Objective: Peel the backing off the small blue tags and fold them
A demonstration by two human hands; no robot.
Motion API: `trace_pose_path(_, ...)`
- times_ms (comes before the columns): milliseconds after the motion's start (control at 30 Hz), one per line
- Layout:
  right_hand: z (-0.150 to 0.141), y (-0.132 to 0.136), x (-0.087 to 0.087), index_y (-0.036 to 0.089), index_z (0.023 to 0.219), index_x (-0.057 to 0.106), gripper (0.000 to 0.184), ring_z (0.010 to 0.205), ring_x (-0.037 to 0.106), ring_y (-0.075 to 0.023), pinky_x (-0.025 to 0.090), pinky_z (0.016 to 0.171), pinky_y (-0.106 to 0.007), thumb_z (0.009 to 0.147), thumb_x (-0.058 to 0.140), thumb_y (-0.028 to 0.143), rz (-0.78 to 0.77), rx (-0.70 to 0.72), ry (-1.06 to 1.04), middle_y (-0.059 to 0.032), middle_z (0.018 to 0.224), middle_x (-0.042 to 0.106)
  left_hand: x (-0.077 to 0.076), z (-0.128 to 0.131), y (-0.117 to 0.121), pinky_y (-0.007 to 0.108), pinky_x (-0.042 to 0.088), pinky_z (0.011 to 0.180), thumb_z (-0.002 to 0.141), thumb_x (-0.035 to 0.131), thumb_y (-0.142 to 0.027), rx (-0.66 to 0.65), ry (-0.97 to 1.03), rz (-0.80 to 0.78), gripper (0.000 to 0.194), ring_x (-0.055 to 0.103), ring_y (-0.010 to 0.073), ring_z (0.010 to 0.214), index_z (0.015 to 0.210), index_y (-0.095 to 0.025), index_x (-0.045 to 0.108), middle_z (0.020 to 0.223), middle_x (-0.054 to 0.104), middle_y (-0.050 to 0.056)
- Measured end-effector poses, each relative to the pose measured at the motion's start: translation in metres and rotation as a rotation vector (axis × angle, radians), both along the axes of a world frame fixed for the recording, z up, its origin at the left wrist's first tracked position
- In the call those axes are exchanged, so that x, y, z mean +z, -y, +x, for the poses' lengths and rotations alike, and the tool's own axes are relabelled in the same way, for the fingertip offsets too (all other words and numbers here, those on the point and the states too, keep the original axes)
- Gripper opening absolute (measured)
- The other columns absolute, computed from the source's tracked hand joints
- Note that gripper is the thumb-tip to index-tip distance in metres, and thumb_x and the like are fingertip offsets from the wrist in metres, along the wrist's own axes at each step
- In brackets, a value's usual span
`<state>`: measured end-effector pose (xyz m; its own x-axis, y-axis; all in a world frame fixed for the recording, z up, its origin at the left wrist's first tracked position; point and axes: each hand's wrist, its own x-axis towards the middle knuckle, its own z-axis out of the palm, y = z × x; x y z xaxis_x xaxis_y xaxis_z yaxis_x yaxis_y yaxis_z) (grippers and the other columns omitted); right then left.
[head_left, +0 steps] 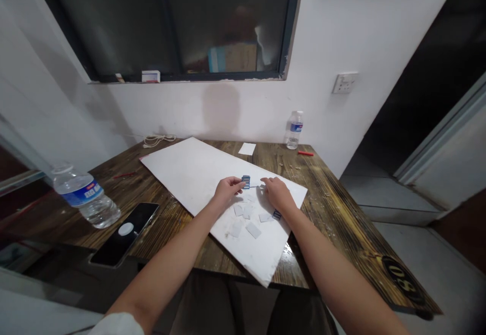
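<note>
Live on the white rectangular board [197, 173]: left-hand grip [228, 191] curled, right-hand grip [275, 194] narrow, both just beside the small blue rectangular piece [246, 181] (any hold impossible to tell), pale paper squares [246, 218] nearby.

The white board [182, 170] carries a blue-and-white banded block [246, 181] near its centre and white paper squares [246, 212] toward its near edge. Right of the board, the table [334, 208] shows dark brown wood grain with yellow streaks. Beyond the board stand a blue-labelled clear bottle [294, 130] and a red stick [306, 153].
</note>
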<state>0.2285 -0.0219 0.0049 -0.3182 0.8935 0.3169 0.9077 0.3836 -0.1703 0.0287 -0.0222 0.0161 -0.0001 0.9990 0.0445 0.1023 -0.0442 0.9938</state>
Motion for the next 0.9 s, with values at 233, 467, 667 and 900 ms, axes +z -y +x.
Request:
trace_pose_path(233, 0.002, 0.000, -0.003, 0.015, 0.113, 0.061, 0.041, 0.095, 0.054, -0.0223, 0.039, 0.077, -0.029, 0.077, 0.047, 0.003, 0.034, -0.003, -0.151, -0.0111, 0.104, 0.063, -0.001, 0.000, 0.000, 0.023, 0.043, 0.054, 0.061, 0.078, -0.037, -0.001, 0.004, -0.001, 0.029, 0.056, 0.0105, 0.056, 0.076, -0.015, 0.066, 0.062, 0.063, 0.001)
trace_pose_path(467, -0.006, -0.003, -0.001, 0.019, 0.074, 0.060, 0.017, 0.068, 0.054, -0.0157, 0.039, 0.066, -0.026, 0.069, 0.047, 0.007, 0.083, 0.029, -0.654, -0.0012, 0.073, 0.059, 0.003, 0.003, 0.002, 0.023, 0.043, 0.054, 0.060, 0.080, -0.036, 0.000, 0.032, -0.014, 0.029, 0.056, 0.0102, 0.055, 0.073, -0.015, 0.066, 0.060, 0.062, 0.001)
trace_pose_path(667, -0.015, 0.011, 0.014, 0.020, 0.078, 0.063, 0.013, 0.071, 0.058, -0.0158, 0.047, 0.066, -0.028, 0.075, 0.052, 0.014, 0.201, 0.187, -0.914, -0.0026, 0.079, 0.063, 0.001, 0.003, 0.003, 0.023, 0.043, 0.054, 0.060, 0.081, -0.035, -0.037, 0.085, -0.065, 0.029, 0.058, 0.0106, 0.055, 0.072, -0.015, 0.064, 0.063, 0.064, 0.002)
trace_pose_path(900, -0.021, 0.016, 0.012, 0.025, 0.086, 0.072, 0.021, 0.089, 0.061, -0.0195, 0.051, 0.080, -0.036, 0.088, 0.053, 0.015, 0.418, 0.443, -0.696, -0.0050, 0.087, 0.069, 0.006, 0.007, 0.011, 0.024, 0.043, 0.058, 0.057, 0.084, -0.037, -0.155, 0.245, -0.184, 0.034, 0.059, 0.0102, 0.058, 0.072, -0.013, 0.064, 0.065, 0.065, 0.002)
